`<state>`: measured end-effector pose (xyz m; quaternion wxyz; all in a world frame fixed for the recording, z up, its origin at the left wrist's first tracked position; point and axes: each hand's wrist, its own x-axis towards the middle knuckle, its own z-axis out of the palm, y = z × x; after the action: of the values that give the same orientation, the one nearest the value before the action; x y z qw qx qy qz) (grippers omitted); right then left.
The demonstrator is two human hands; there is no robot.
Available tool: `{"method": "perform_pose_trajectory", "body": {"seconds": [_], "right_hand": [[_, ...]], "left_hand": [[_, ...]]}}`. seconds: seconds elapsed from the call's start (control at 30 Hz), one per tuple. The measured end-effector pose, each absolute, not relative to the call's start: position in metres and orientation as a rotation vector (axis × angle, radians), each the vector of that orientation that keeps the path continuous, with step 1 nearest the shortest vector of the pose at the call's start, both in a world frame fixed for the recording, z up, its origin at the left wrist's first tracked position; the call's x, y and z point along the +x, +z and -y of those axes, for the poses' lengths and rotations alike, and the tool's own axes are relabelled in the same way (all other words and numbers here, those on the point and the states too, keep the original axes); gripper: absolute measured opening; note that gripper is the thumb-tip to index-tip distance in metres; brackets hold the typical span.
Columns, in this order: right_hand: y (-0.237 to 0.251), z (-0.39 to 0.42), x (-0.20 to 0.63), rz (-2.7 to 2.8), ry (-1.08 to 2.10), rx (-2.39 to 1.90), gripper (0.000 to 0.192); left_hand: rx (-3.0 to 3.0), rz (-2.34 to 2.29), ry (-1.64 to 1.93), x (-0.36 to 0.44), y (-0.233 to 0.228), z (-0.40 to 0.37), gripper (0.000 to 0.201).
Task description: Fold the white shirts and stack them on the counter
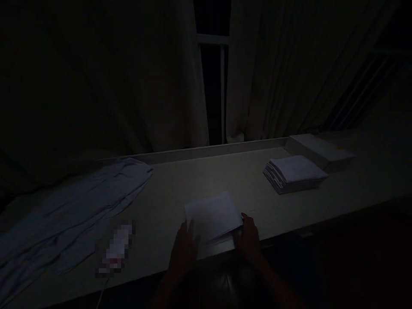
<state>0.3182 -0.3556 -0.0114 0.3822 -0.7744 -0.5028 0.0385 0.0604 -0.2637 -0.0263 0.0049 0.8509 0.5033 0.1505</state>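
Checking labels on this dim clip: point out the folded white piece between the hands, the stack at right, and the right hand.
Folded white piece [214,216]: head view, middle of its upper face.
Stack [298,168]: head view, its top face.
Right hand [250,237]: head view, back of the hand.

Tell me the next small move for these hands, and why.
Probably lift the folded cloth slightly toward the stack of folded cloths: it lies as a compact rectangle between the left hand and right hand, and that similar-looking stack sits farther right.
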Motion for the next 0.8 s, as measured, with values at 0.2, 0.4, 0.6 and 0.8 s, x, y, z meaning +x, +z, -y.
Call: {"method": "perform_pose_trajectory", "body": {"seconds": [0.2,0.4,0.6,0.8], "right_hand": [[-0.017,0.353,0.325,1.303,0.070,-2.018,0.043],[-0.028,0.355,0.341,1.425,0.020,-2.045,0.047],[-0.034,0.358,0.349,1.529,0.030,-1.923,0.047],[-0.020,0.363,0.345,1.573,0.047,-1.918,0.048]], "left_hand": [[2.902,-1.544,0.347,0.059,-0.026,0.266,0.056],[2.936,-1.549,0.293,0.061,-0.024,0.268,0.054],[2.799,-1.545,0.241,0.057,-0.023,0.266,0.057],[2.646,-1.645,0.287,0.078,0.021,0.245,0.057]]}}
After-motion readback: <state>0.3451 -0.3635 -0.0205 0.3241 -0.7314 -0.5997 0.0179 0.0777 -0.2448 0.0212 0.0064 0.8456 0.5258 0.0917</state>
